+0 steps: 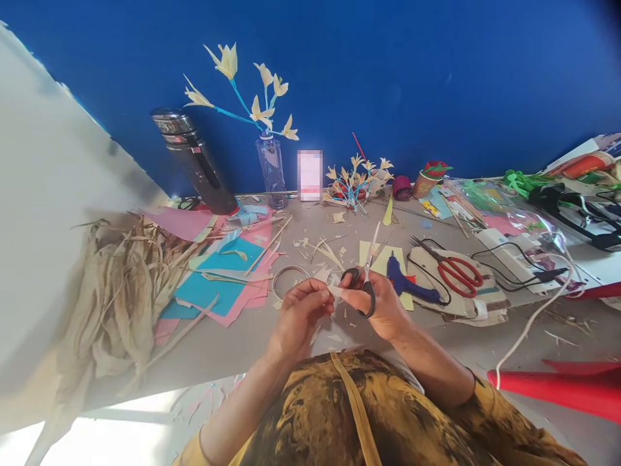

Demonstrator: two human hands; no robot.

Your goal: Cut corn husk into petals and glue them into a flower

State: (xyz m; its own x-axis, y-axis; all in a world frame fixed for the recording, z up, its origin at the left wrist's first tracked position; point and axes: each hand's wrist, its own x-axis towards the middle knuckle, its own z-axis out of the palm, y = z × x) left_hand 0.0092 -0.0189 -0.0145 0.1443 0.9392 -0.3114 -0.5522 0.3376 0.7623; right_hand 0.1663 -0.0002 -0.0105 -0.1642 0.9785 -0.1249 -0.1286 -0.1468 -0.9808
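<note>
My left hand (301,316) pinches a small pale piece of husk (336,292) between thumb and fingertips, close in front of my body. Held in my right hand (383,310) is a pair of scissors (367,264) with black handles, its blades pointing away from me and slightly apart. The right thumb reaches across to touch the same pale piece. Just beyond my left hand lies a roll of tape (277,285). Pale offcuts (324,249) are scattered on the table (233,353) around both hands.
Dried husks (104,298) and coloured paper (220,265) lie left. A flask (198,162) and a vase (272,171) of husk flowers (226,61) stand behind. A blue glue gun (412,285), red-handled scissors (458,272) and a power strip (514,255) with cables are right.
</note>
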